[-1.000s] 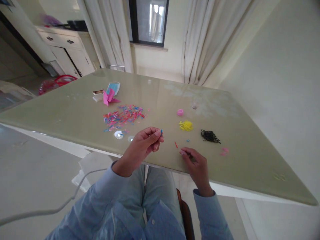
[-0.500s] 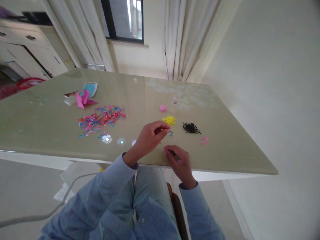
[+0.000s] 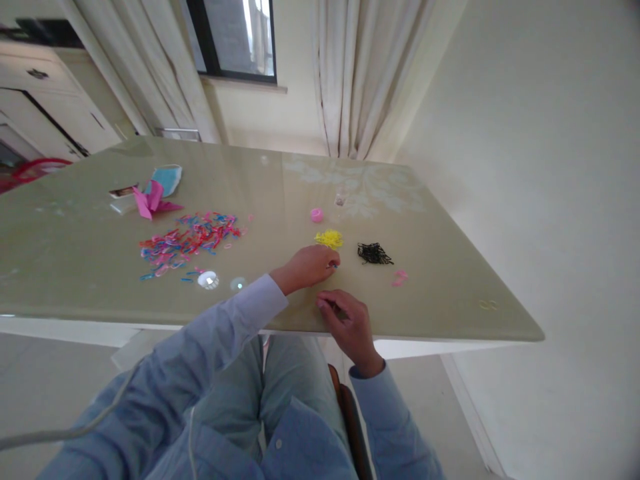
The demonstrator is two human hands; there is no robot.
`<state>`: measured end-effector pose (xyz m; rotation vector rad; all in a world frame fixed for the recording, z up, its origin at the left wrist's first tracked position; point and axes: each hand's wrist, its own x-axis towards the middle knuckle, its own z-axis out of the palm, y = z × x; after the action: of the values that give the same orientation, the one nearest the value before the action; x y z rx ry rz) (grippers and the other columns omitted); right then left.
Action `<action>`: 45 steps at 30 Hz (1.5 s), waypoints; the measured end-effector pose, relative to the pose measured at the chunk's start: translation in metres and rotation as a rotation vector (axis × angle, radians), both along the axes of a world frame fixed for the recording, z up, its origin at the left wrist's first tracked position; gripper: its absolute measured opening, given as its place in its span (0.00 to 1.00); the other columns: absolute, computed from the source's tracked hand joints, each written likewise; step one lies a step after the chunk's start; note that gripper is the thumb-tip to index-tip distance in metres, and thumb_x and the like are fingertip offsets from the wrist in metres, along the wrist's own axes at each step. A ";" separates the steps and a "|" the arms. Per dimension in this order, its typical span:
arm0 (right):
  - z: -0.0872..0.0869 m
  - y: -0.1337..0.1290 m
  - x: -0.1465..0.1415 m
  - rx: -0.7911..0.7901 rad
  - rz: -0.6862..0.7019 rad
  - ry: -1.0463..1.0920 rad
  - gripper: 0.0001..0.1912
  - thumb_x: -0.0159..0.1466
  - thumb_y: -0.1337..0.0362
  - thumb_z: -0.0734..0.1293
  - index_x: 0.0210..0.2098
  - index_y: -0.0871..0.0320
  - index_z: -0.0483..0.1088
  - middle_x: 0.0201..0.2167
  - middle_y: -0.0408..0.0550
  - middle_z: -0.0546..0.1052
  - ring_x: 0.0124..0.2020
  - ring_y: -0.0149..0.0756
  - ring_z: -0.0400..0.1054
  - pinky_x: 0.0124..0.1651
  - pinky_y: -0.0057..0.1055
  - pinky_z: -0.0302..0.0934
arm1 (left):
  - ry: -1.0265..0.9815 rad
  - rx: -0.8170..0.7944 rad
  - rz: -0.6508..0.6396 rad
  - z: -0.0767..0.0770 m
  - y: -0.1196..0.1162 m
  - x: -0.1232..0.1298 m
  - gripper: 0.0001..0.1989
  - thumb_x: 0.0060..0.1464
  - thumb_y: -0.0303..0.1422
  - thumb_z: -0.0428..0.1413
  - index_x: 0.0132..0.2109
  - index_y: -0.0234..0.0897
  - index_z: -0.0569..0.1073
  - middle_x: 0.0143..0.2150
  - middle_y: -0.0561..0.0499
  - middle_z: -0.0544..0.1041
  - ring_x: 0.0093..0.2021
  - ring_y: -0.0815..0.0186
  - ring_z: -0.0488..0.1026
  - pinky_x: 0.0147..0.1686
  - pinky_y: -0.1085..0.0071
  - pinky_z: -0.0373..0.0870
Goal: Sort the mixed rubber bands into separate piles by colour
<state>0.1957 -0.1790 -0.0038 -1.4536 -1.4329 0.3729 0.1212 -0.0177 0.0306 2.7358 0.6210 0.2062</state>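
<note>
Small coloured pieces lie on the worktop [image 3: 440, 293] in groups at different stages of separation. Left of centre is the largest group, a loose mixed pile [image 3: 193, 240] of red, pink and blue pieces, with a few strays along its edges. Two single-colour groups lie apart from it: a compact yellow pile [image 3: 329, 239] near the centre of the frame and a black pile [image 3: 375, 253] to its right. Just beyond the black one, nearer the near edge, are a few pink pieces [image 3: 400, 277], a much smaller group. Judging by this, yellow and black look well separated, pink only slightly so, while the red, pink and blue in the big pile are largely unsorted.

The left hand [image 3: 306, 267] reaches across the middle of the frame, just below the yellow pile, its fingers curled down. A bit of blue [image 3: 336, 267] shows at its fingertips; whether it is pinched or lies on the surface cannot be told. The right hand [image 3: 350, 321] rests lower, near the near edge, thumb and forefinger brought together at the tips; anything between them is too small to make out.

Above the yellow pile sits a small pink roll [image 3: 317, 215]. Toward the upper left of the frame are a folded pink paper [image 3: 153, 200] and a light blue mask [image 3: 166, 180], apart from the mixed pile.
</note>
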 end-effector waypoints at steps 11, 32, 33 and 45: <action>-0.001 0.000 0.000 0.051 0.021 -0.026 0.08 0.66 0.65 0.65 0.38 0.56 0.77 0.32 0.47 0.80 0.32 0.34 0.72 0.36 0.29 0.65 | 0.070 0.079 0.012 -0.001 0.001 0.000 0.13 0.59 0.27 0.49 0.41 0.36 0.79 0.43 0.44 0.80 0.44 0.58 0.76 0.44 0.65 0.70; -0.001 0.001 0.024 -0.139 -0.042 -0.286 0.04 0.64 0.67 0.67 0.34 0.55 0.76 0.37 0.51 0.73 0.43 0.43 0.67 0.48 0.40 0.63 | -0.158 -0.077 0.074 0.005 0.009 -0.024 0.10 0.60 0.29 0.53 0.43 0.37 0.79 0.42 0.48 0.82 0.39 0.64 0.77 0.43 0.70 0.69; 0.000 0.002 0.024 -0.154 -0.027 -0.292 0.05 0.65 0.67 0.66 0.34 0.55 0.75 0.36 0.51 0.73 0.42 0.42 0.67 0.47 0.40 0.63 | -0.156 -0.087 0.068 0.005 0.009 -0.023 0.10 0.60 0.29 0.53 0.43 0.37 0.79 0.42 0.49 0.82 0.39 0.64 0.77 0.43 0.70 0.69; 0.011 0.048 0.062 -0.228 -0.152 -0.363 0.08 0.66 0.67 0.60 0.34 0.56 0.70 0.34 0.50 0.75 0.38 0.41 0.68 0.42 0.36 0.61 | -0.059 -0.065 0.041 0.000 0.009 0.005 0.12 0.58 0.30 0.53 0.44 0.40 0.79 0.41 0.49 0.82 0.42 0.61 0.77 0.43 0.69 0.70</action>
<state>0.2576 -0.1310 0.0068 -1.8763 -1.5886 0.1856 0.1261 -0.0085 0.0307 2.6463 0.6559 0.2708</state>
